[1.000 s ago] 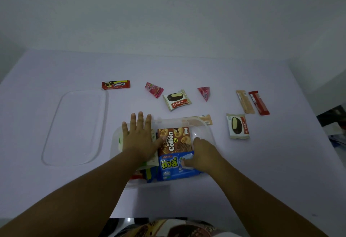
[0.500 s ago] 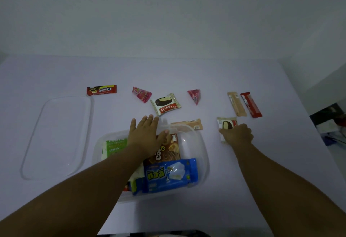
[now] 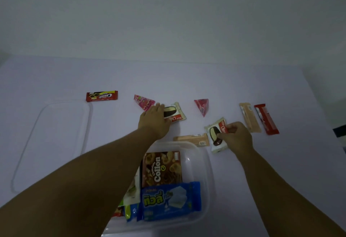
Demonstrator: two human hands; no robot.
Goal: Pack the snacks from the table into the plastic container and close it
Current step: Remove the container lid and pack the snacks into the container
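The left hand [image 3: 156, 119] is lying with fingers extended on the far Choco Pie packet [image 3: 176, 113], while the right hand [image 3: 234, 136] is pinching the near Choco Pie packet [image 3: 215, 135] just right of the plastic container [image 3: 206, 171]. The container is sitting near, holding the Collon box [image 3: 162, 169] and blue wafer pack [image 3: 170, 201]; its lid [image 3: 52, 143] is lying to the left.

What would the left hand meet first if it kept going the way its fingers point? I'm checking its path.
Probably the Choco Pie packet: the left hand already lies on its near edge, fingers pointing up and right.
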